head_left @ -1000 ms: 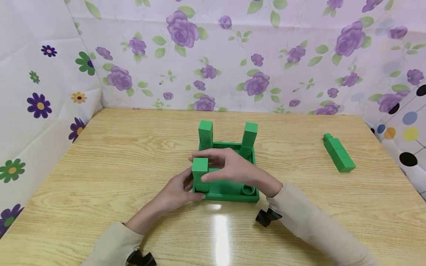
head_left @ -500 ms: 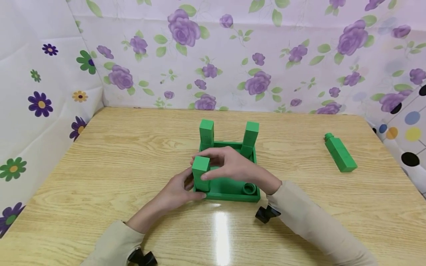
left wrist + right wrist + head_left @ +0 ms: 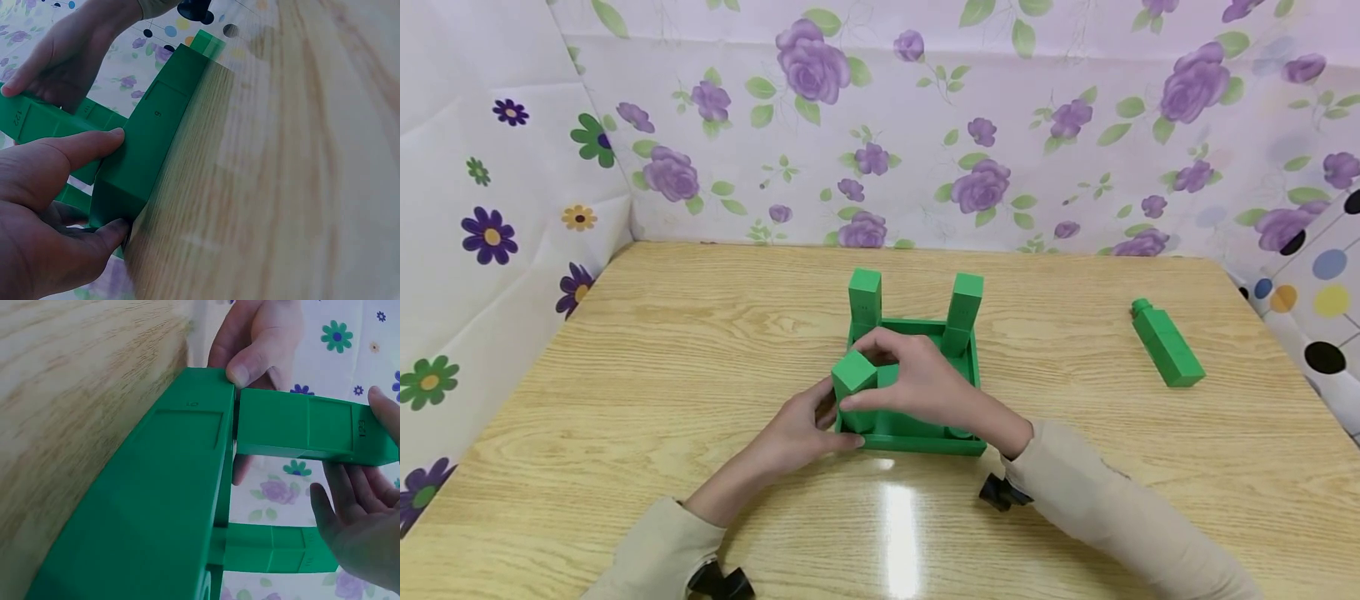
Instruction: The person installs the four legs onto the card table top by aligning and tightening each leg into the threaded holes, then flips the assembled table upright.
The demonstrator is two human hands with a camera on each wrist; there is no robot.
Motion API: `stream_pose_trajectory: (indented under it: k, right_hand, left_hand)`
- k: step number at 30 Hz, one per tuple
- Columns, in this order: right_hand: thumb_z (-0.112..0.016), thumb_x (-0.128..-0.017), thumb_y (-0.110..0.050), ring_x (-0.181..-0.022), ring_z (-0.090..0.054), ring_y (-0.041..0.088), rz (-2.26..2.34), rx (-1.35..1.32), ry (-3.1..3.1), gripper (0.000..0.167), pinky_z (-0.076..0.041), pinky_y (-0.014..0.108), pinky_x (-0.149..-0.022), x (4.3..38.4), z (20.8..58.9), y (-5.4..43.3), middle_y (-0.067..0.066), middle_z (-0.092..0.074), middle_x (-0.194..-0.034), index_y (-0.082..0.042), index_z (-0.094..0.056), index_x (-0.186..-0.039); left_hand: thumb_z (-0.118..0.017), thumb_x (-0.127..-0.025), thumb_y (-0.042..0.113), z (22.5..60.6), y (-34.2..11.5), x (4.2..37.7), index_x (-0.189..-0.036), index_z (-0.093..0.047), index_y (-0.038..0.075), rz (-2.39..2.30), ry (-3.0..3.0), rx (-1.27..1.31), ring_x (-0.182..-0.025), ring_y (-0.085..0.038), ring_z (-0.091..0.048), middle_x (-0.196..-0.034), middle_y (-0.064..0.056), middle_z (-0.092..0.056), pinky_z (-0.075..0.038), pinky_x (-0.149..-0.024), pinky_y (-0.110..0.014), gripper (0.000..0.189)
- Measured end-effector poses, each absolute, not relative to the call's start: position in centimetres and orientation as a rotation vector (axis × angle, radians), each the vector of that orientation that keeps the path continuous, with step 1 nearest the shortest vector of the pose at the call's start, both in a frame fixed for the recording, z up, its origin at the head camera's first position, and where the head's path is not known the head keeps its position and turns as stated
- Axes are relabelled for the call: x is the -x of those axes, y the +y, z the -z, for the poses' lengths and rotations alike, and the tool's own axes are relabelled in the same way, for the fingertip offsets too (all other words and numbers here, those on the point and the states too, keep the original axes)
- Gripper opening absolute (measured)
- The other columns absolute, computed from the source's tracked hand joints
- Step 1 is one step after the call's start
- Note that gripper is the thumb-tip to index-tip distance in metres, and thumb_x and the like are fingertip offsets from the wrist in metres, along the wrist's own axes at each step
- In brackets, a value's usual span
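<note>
A green square tray-like base (image 3: 917,446) with a raised rim lies on the table. At its front left corner stands a green square post (image 3: 854,372), turned so that its top looks like a diamond. My right hand (image 3: 921,379) pinches this post near the top between thumb and fingers. With my left hand (image 3: 793,437) I hold the base at the same corner, thumb on the rim. In the right wrist view the post (image 3: 281,428) carries the mark 123 and a thin dark gap shows at its foot. The left hand's far fingers are partly hidden.
Two like posts stand at the back corners, left (image 3: 866,298) and right (image 3: 964,304). A round socket (image 3: 958,432) at the front right is mostly covered by my wrist. A loose post (image 3: 1167,346) with a threaded-looking end lies on the table (image 3: 1060,333) at the right.
The front left post has turned about its upright axis, its top going from square-on to a diamond. My right hand has twisted with it; the left hand stays put.
</note>
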State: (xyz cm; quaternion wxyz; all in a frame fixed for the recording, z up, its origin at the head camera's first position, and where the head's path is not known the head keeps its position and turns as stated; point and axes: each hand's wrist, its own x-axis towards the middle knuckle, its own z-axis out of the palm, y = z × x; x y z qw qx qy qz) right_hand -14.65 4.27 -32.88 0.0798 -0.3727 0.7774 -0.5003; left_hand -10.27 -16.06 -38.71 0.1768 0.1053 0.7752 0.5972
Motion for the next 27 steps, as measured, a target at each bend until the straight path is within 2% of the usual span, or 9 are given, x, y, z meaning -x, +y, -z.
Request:
stream_pose_trajectory:
  k: [4,10,16,24,27]
  right_hand:
    - [-0.087,-0.073,-0.022,-0.092,-0.062,0.007,1.502,1.088,2.395,0.040,-0.051,0.027,-0.087,14.4,32.9,4.0,-0.009,-0.066,-0.092,-0.014,-0.063,-0.102]
    - [-0.089,-0.069,-0.025,-0.086,-0.062,0.006,1.488,1.083,2.523,0.041,-0.055,0.032,-0.074,14.0,33.0,3.6,-0.008,-0.064,-0.087,-0.013,-0.061,-0.095]
    - [-0.090,-0.067,-0.030,-0.077,-0.061,0.005,1.431,1.086,2.642,0.042,-0.053,0.024,-0.063,13.7,32.8,3.4,-0.007,-0.063,-0.083,-0.014,-0.057,-0.086]
    - [-0.090,-0.068,-0.029,-0.077,-0.061,0.006,1.429,1.059,2.661,0.041,-0.052,0.024,-0.063,13.5,32.9,3.2,-0.006,-0.062,-0.083,-0.013,-0.056,-0.085]
    - [-0.089,-0.070,-0.031,-0.081,-0.061,0.008,1.408,1.064,2.672,0.042,-0.053,0.025,-0.067,13.4,33.0,3.2,-0.006,-0.063,-0.086,-0.011,-0.061,-0.094]
  left_hand:
    - [-0.078,-0.081,0.009,38.8,-16.1,10.3,-0.154,-0.023,0.011,-1.685,2.199,-0.291,-0.138,-0.023,-0.032,-0.154,-0.008,-0.031,-0.035,-0.108,-0.035,0.092]
    - [-0.077,-0.082,0.008,38.8,-16.1,10.4,-0.155,-0.022,0.014,-1.703,2.176,-0.320,-0.138,-0.021,-0.033,-0.154,-0.005,-0.029,-0.036,-0.108,-0.034,0.091]
    - [-0.077,-0.083,0.007,38.8,-16.0,10.4,-0.155,-0.023,0.015,-1.707,2.182,-0.338,-0.136,-0.022,-0.036,-0.154,-0.005,-0.029,-0.037,-0.107,-0.033,0.090]
    - [-0.076,-0.083,0.005,38.8,-16.0,10.5,-0.155,-0.023,0.014,-1.722,2.171,-0.358,-0.137,-0.021,-0.035,-0.155,-0.003,-0.028,-0.033,-0.110,-0.034,0.089]
    - [-0.076,-0.083,0.005,38.8,-16.0,10.4,-0.155,-0.023,0.015,-1.726,2.168,-0.364,-0.137,-0.021,-0.035,-0.154,-0.003,-0.029,-0.034,-0.109,-0.032,0.089]
